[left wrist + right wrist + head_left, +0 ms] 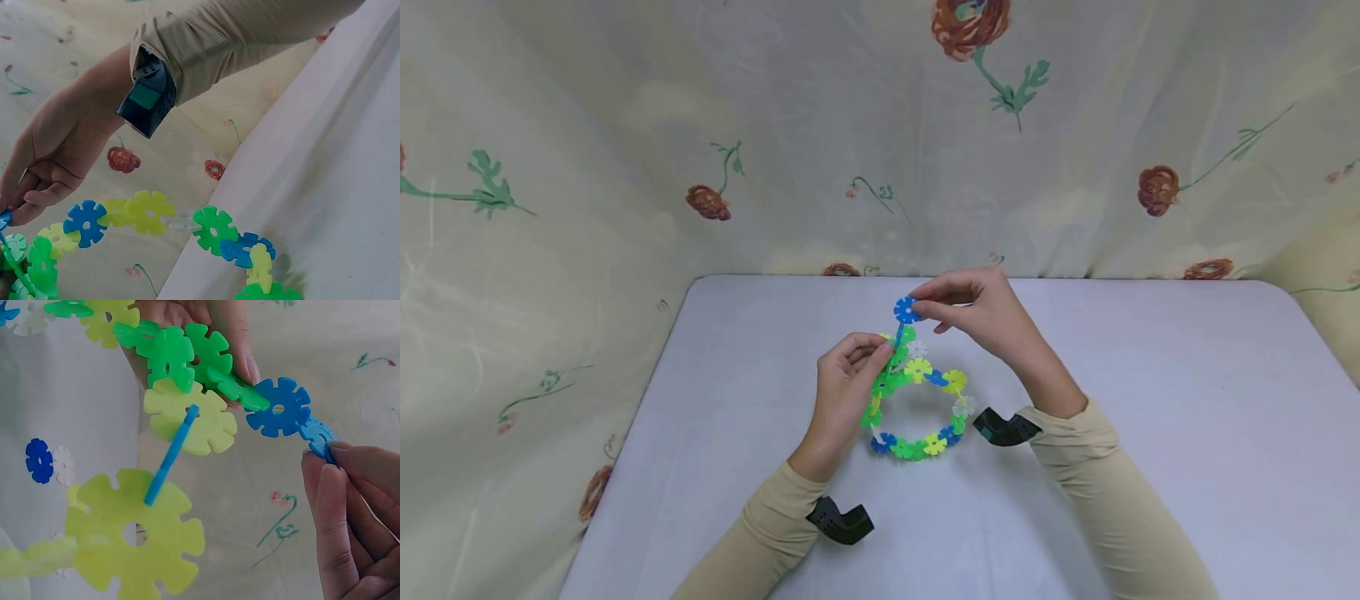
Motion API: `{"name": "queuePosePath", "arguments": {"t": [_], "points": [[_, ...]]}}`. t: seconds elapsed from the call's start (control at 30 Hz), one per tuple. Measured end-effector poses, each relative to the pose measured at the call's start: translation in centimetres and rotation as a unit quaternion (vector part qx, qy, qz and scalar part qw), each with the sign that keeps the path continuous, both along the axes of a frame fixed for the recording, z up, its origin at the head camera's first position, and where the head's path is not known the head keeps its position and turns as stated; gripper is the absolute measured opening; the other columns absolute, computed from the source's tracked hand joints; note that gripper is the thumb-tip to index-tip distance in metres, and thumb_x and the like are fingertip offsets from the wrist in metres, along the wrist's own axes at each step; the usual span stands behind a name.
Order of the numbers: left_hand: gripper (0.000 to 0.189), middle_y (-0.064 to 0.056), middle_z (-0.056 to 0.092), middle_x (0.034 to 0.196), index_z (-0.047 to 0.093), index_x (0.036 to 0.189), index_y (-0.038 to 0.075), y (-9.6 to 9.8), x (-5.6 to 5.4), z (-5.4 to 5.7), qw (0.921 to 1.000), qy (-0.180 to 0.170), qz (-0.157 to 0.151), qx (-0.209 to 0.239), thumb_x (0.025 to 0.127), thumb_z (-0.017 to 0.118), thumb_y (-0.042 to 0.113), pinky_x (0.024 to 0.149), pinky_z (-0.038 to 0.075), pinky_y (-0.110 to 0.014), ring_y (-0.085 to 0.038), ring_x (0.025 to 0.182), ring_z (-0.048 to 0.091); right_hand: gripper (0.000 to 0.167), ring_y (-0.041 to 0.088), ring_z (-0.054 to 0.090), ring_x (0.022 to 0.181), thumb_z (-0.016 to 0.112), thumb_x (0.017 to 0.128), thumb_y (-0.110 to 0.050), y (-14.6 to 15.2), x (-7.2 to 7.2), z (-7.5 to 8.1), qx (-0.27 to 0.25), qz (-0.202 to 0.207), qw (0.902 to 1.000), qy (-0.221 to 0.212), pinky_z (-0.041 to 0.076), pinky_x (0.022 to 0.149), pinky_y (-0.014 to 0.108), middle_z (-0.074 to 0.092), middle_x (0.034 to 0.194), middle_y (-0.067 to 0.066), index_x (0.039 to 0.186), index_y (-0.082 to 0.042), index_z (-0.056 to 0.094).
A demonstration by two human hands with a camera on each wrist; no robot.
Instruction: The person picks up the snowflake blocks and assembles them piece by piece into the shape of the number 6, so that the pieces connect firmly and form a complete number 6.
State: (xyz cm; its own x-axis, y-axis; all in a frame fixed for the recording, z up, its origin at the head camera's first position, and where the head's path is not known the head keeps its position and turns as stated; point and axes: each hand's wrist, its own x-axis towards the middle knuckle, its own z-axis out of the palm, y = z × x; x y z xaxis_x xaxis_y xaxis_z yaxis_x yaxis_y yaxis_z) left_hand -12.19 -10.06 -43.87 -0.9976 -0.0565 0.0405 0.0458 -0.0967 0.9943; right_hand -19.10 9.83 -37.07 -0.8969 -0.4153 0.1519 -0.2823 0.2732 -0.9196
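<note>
My right hand pinches a blue notched snowflake disc between thumb and fingertips. In the right wrist view, this blue disc is slotted to a second blue disc, which meets a green disc by the left thumb. My left hand grips the green discs at the upper left of a ring of linked snowflake discs. The ring mixes green, yellow, blue and white pieces. In the left wrist view the right hand shows at left; the left hand is mostly hidden behind the discs.
A white-covered table lies below the hands, with a flower-printed curtain behind and at the sides. Each wrist carries a black camera, one by the right sleeve and one by the left sleeve.
</note>
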Motion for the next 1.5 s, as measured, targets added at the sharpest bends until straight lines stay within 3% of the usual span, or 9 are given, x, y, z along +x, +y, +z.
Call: {"name": "queuePosePath", "arguments": {"t": [0.57, 0.93, 1.2, 1.5], "points": [[0.016, -0.016, 0.072, 0.106, 0.07, 0.107, -0.004, -0.1, 0.0, -0.2, 0.9995, 0.018, 0.025, -0.006, 0.1, 0.069, 0.01, 0.082, 0.06, -0.02, -0.012, 0.091, 0.072, 0.013, 0.014, 0.076, 0.074, 0.078, 0.093, -0.012, -0.8, 0.1, -0.3, 0.014, 0.003, 0.9996, 0.026, 0.063, 0.074, 0.028, 0.079, 0.101, 0.014, 0.103, -0.004, 0.082], [0.014, -0.017, 0.072, 0.103, 0.07, 0.104, -0.006, -0.1, 0.2, -0.2, 0.9992, 0.025, 0.031, -0.002, 0.098, 0.07, 0.007, 0.08, 0.06, -0.019, -0.011, 0.088, 0.071, 0.01, 0.025, 0.077, 0.083, 0.079, 0.092, -0.013, -0.9, 0.2, 0.5, 0.056, 0.009, 0.9979, 0.03, 0.062, 0.075, 0.025, 0.081, 0.1, 0.01, 0.1, -0.007, 0.083], [0.014, -0.018, 0.072, 0.104, 0.071, 0.104, -0.005, 0.1, 0.2, -0.1, 0.9993, 0.026, 0.026, -0.011, 0.098, 0.071, 0.008, 0.08, 0.06, -0.019, -0.012, 0.09, 0.071, 0.01, 0.018, 0.077, 0.081, 0.078, 0.093, -0.013, -0.7, -0.1, 0.9, 0.082, 0.016, 0.9962, 0.024, 0.064, 0.076, 0.033, 0.081, 0.098, 0.01, 0.1, -0.008, 0.083], [0.013, -0.018, 0.073, 0.103, 0.071, 0.104, -0.005, 0.1, 0.2, -0.2, 0.9989, 0.026, 0.037, -0.013, 0.097, 0.071, 0.006, 0.079, 0.06, -0.019, -0.011, 0.088, 0.071, 0.008, 0.015, 0.077, 0.079, 0.078, 0.092, -0.011, -0.9, 0.0, 0.5, 0.072, 0.017, 0.9969, 0.025, 0.062, 0.073, 0.026, 0.081, 0.099, 0.01, 0.098, -0.007, 0.083]]}}
